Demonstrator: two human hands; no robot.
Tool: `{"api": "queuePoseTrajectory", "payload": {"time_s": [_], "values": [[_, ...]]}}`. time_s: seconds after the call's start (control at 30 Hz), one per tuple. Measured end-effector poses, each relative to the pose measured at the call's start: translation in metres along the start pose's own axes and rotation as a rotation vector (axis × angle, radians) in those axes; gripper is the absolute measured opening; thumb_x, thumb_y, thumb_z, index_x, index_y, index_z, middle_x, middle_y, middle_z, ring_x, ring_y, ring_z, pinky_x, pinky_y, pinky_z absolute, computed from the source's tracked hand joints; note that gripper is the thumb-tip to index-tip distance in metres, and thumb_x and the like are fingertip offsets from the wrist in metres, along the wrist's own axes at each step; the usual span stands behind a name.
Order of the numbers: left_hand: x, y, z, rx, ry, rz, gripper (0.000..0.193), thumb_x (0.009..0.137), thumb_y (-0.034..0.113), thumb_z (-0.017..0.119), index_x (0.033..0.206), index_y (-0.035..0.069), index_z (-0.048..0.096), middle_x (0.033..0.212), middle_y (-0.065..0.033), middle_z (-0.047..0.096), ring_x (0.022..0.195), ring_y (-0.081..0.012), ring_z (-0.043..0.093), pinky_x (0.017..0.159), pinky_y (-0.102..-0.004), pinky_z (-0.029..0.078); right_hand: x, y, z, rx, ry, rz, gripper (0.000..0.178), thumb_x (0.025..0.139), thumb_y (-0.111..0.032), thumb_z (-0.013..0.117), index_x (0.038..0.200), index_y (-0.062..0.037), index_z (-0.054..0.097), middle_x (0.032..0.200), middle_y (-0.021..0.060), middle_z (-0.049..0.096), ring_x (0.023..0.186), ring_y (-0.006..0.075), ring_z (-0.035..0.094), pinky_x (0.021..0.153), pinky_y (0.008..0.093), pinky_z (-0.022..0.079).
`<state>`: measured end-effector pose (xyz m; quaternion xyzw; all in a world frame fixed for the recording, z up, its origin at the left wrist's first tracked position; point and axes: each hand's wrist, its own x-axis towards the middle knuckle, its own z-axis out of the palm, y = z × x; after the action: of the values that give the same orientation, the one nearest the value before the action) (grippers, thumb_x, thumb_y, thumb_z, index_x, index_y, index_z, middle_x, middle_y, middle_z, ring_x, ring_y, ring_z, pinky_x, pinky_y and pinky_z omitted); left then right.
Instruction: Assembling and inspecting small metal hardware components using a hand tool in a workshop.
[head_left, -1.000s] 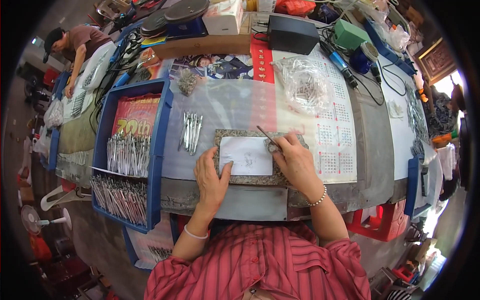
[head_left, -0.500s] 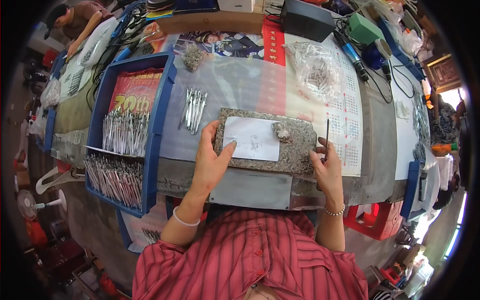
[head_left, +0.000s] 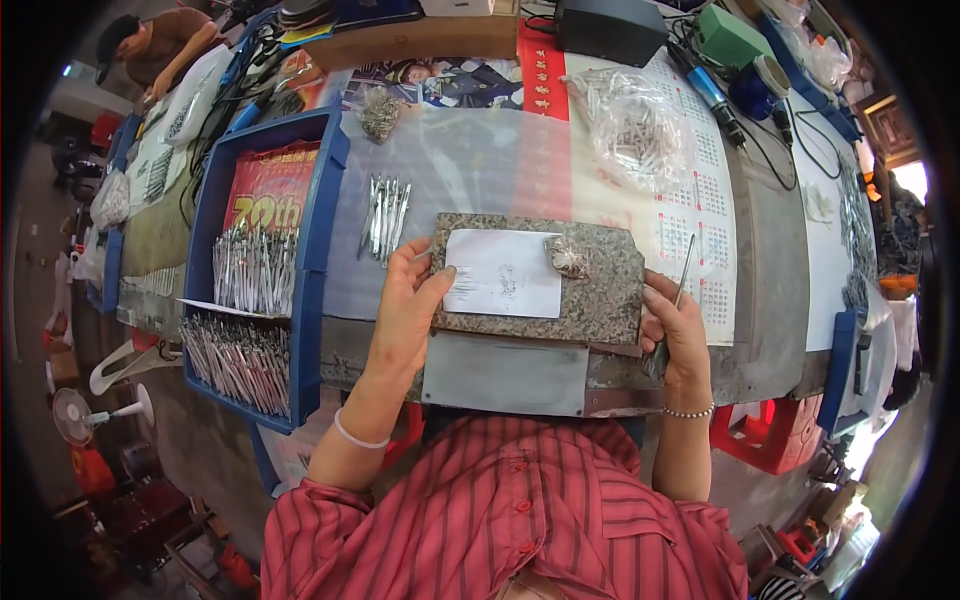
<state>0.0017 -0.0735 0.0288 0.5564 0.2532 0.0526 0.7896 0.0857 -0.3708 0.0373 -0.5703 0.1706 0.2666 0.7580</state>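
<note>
A speckled granite slab (head_left: 605, 310) lies at the table's front edge. On it rest a white paper sheet (head_left: 485, 255), with tiny dark bits on it, and a small clear bag of little parts (head_left: 570, 258). My left hand (head_left: 408, 305) grips the slab's left edge, its thumb by the paper's left margin. At the right edge my right hand (head_left: 675, 325) is closed around a slim pointed metal tool (head_left: 686, 265), tip upward; its fingers are beside the slab's side, and I cannot tell whether they touch it. Several slender metal pieces (head_left: 386, 215) lie behind my left hand.
Left stands a blue tray (head_left: 312, 290) filled with thin metal pieces. Behind the slab are a small bag of parts (head_left: 379, 115) and a larger clear bag (head_left: 640, 135). A black box (head_left: 610, 35) and blue handpiece (head_left: 708, 92) sit farther back. Another person (head_left: 165, 50) works far left.
My right hand has shifted right and outward, and the tool now tilts rightward. My left hand has moved slightly left, its thumb drawn back toward the paper's edge.
</note>
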Motion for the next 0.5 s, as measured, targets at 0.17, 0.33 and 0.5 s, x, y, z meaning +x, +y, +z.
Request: {"api": "queuePoseTrajectory", "payload": {"time_s": [0.17,0.33,0.5], "values": [[0.000,0.002,0.003,-0.006,-0.003,0.015,0.052,0.087,0.006,0.062,0.131,-0.002,0.036,0.121,-0.0129,0.050,0.108,-0.0162,0.049,0.096,-0.0298,0.041,-0.008,0.002,0.006,-0.040,-0.027,-0.020,0.043,0.086,-0.007,0.062,0.125,0.0069,0.049,0.088,0.0033,0.055,0.053,0.0040,0.042,0.042,0.0207,0.039],[-0.002,0.014,0.006,0.034,-0.012,-0.015,0.053,0.087,0.011,0.064,0.131,-0.001,0.037,0.121,-0.0121,0.050,0.108,-0.0152,0.047,0.096,-0.0293,0.040,-0.032,0.000,0.018,-0.110,0.006,-0.061,0.051,0.085,-0.005,0.062,0.131,0.0076,0.043,0.101,0.0079,0.055,0.052,0.0044,0.043,0.042,0.0211,0.040],[-0.005,0.021,0.008,-0.007,-0.055,-0.052,0.052,0.087,0.013,0.065,0.130,-0.001,0.039,0.121,-0.0118,0.049,0.109,-0.0151,0.046,0.096,-0.0295,0.039,-0.057,0.000,0.027,-0.148,0.067,-0.103,0.055,0.084,-0.003,0.061,0.133,0.0085,0.039,0.110,0.0121,0.055,0.050,0.0050,0.044,0.042,0.0210,0.040]]}}
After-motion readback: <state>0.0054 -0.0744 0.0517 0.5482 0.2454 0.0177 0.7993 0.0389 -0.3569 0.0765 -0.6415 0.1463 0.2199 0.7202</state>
